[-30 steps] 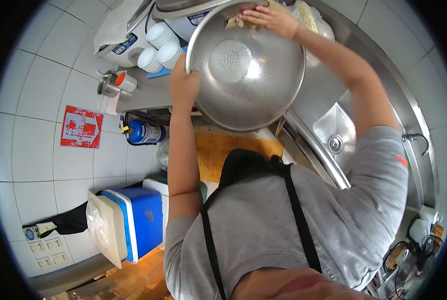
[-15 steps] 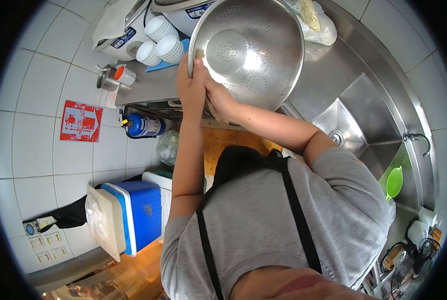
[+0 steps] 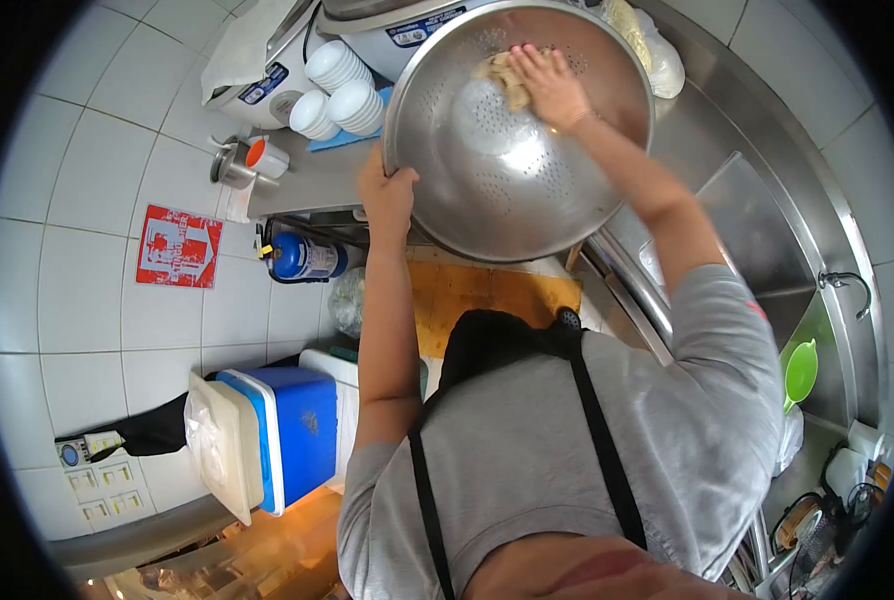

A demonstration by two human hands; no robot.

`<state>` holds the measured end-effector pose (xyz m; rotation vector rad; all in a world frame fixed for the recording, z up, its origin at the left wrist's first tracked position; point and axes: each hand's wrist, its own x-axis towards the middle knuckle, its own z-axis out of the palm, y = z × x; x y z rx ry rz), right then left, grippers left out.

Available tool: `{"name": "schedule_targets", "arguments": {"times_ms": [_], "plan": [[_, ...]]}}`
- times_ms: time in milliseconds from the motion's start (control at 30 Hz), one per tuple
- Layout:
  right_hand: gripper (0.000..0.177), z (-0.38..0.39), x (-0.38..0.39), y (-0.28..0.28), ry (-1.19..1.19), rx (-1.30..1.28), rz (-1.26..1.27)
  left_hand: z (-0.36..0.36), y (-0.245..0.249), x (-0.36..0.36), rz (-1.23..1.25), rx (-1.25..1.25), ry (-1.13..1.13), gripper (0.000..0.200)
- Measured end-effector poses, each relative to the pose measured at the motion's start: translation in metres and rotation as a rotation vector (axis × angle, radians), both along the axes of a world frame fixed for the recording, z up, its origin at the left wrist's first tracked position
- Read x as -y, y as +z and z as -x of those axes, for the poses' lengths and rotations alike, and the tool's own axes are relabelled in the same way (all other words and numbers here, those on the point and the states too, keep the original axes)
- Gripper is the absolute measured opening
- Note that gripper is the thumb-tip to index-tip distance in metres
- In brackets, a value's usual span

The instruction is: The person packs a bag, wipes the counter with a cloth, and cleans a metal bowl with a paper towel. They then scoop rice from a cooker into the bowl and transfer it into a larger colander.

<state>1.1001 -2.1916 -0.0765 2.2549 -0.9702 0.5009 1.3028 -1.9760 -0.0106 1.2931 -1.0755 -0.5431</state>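
Observation:
A large stainless steel colander (image 3: 512,200) is tilted so that its perforated inside faces me. My left hand (image 3: 387,192) is closed on its left rim, thumb on the near side. Inside the bowl, toward the top, my right hand (image 3: 552,92) presses a beige cloth (image 3: 512,85) against the perforated wall. The fingers of that hand lie over the cloth, which bunches out to their left.
Stacked white bowls (image 3: 352,105) on a blue cloth stand left of the colander, near white rice cookers (image 3: 407,35). A steel sink (image 3: 747,230) with a tap (image 3: 845,285) is at the right. A fire extinguisher (image 3: 302,258) and blue cooler (image 3: 302,425) are at the left.
My right hand has moved from beside my left hand at the colander's left rim to inside the bowl, with the cloth now visible under it. The colander has shifted slightly right and down.

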Motion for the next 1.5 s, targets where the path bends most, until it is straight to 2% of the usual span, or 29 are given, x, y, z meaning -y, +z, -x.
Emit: {"name": "schedule_targets", "arguments": {"times_ms": [33,67,100,133,167,200,233,267,300,333,400,467,500,533,567,600,633,700,800,900,1000,1067,1200,1267,1367,1400,1500], "plan": [[0.057,-0.025,-0.004,-0.008,-0.048,0.082,-0.036,0.004,-0.002,0.001,0.019,-0.076,-0.026,0.045],[0.050,-0.059,-0.015,-0.016,-0.141,0.193,-0.052,0.005,-0.004,0.000,-0.003,-0.109,0.010,0.044],[0.041,-0.091,-0.024,-0.043,0.124,0.462,-0.142,0.007,-0.008,0.000,-0.021,-0.142,0.042,0.043],[0.035,-0.094,-0.078,0.008,0.573,0.939,-0.764,0.008,-0.013,0.000,-0.047,-0.172,0.064,0.042],[0.032,-0.138,-0.097,-0.042,0.425,1.036,-0.458,0.003,-0.020,-0.002,-0.021,-0.180,0.080,0.040],[0.034,-0.158,-0.116,-0.069,0.665,1.242,-0.689,0.001,-0.028,-0.003,-0.011,-0.196,0.076,0.038],[0.041,-0.122,-0.148,-0.009,0.479,0.913,-1.432,0.009,-0.025,-0.003,0.012,-0.262,0.096,0.036],[0.045,-0.095,-0.169,0.003,0.725,0.808,-1.539,0.014,-0.021,-0.005,0.028,-0.331,0.125,0.034],[0.044,-0.088,-0.192,-0.046,0.765,0.711,-0.982,0.010,-0.023,-0.008,0.016,-0.294,0.128,0.034],[0.045,-0.062,-0.197,-0.048,0.855,0.595,-0.981,0.007,-0.024,-0.010,0.017,-0.254,0.144,0.034],[0.048,0.000,-0.189,-0.040,1.074,0.314,-0.966,0.011,-0.021,-0.009,0.026,-0.355,0.088,0.036],[0.050,0.057,-0.164,-0.056,0.877,0.036,-0.979,0.005,-0.019,-0.014,0.028,-0.375,0.081,0.038],[0.047,0.087,-0.148,-0.036,0.837,-0.014,-0.995,0.001,-0.023,-0.011,0.025,-0.358,0.086,0.038],[0.036,0.110,-0.125,-0.027,0.895,0.002,-1.061,-0.003,-0.024,-0.013,0.010,-0.338,0.092,0.039],[0.029,0.130,-0.114,0.009,0.666,-0.072,-1.014,-0.002,-0.022,-0.013,0.000,-0.305,0.090,0.039],[0.030,0.149,-0.079,0.008,0.684,-0.099,-0.794,-0.004,-0.022,-0.009,0.025,-0.297,0.068,0.039],[0.027,0.159,-0.052,0.015,0.691,-0.024,-0.463,-0.007,-0.026,-0.008,0.039,-0.290,0.045,0.039],[0.024,0.170,-0.022,0.045,0.568,0.130,-0.086,-0.002,-0.025,-0.005,0.046,-0.316,0.026,0.038],[0.026,0.160,0.001,0.040,0.397,0.947,-0.377,0.011,-0.019,-0.002,0.026,-0.389,0.027,0.037],[0.034,0.139,-0.022,0.031,0.106,1.650,-1.164,0.017,-0.028,0.005,0.045,-0.434,0.013,0.038],[0.037,0.160,-0.044,0.000,0.614,2.284,-1.305,0.036,-0.013,0.008,0.045,-0.491,-0.016,0.041],[0.039,0.186,-0.048,-0.043,0.718,2.487,-1.385,0.048,-0.010,0.013,0.034,-0.564,-0.047,0.043],[0.037,0.227,-0.099,-0.011,0.509,2.720,-0.932,0.092,-0.029,0.039,-0.157,-0.696,-0.049,0.046],[0.037,0.266,-0.094,-0.030,0.618,2.627,-0.842,0.126,-0.037,0.056,-0.230,-0.798,-0.106,0.047],[0.037,0.299,-0.086,-0.030,0.459,2.560,-0.665,0.160,-0.057,0.079,-0.380,-0.902,-0.166,0.044],[0.036,0.319,-0.073,-0.047,0.440,2.528,-0.595,0.167,-0.066,0.087,-0.420,-0.949,-0.170,0.042],[0.034,0.323,-0.074,-0.025,0.333,2.398,-0.337,0.183,-0.091,0.103,-0.479,-0.939,-0.098,0.039]]}}
